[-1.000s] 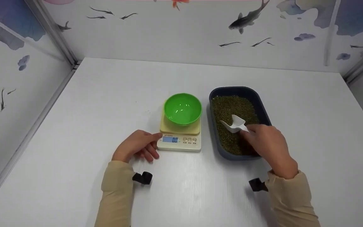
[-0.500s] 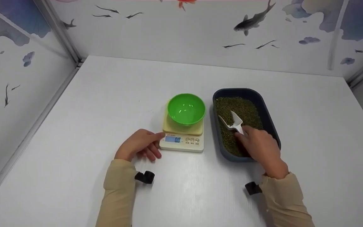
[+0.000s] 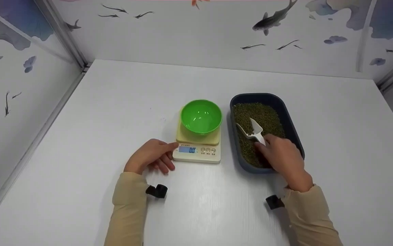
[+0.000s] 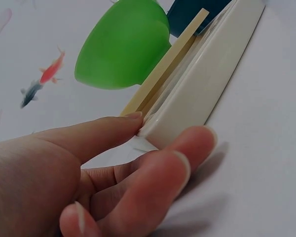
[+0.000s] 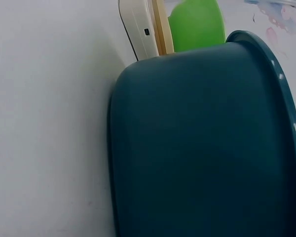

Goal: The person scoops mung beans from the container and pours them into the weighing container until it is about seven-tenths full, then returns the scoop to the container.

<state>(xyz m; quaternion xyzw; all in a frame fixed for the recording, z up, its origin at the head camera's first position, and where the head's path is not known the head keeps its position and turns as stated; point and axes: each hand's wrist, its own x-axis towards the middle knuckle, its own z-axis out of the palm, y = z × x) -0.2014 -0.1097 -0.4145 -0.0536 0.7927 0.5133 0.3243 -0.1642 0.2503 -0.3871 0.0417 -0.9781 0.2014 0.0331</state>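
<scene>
My right hand [image 3: 282, 153] grips the handle of a white scoop [image 3: 256, 129], its bowl lying among small green-brown beans, with a few beans in it. These fill a dark blue tub [image 3: 295, 135], whose wall hides that hand in the right wrist view. Left of the tub is a kitchen scale [image 3: 196, 157], its display reading 0.0, with a green bowl [image 3: 201, 117] on its yellow platform. The bowl's visible inside shows no beans. The thumb of my left hand [image 3: 153, 155] touches the scale's left edge; the other fingers are loosely bent beside it, above the table.
A white table [image 3: 199, 212] carries everything, and a white wall [image 3: 182, 37] printed with fish rises behind it. Black camera mounts stick out from the left sleeve [image 3: 124, 205] and the right sleeve [image 3: 307, 212].
My right hand has shifted left within the tub, turning the scoop and bringing it lower into the beans. The left hand stays at the scale; the head view has shifted slightly.
</scene>
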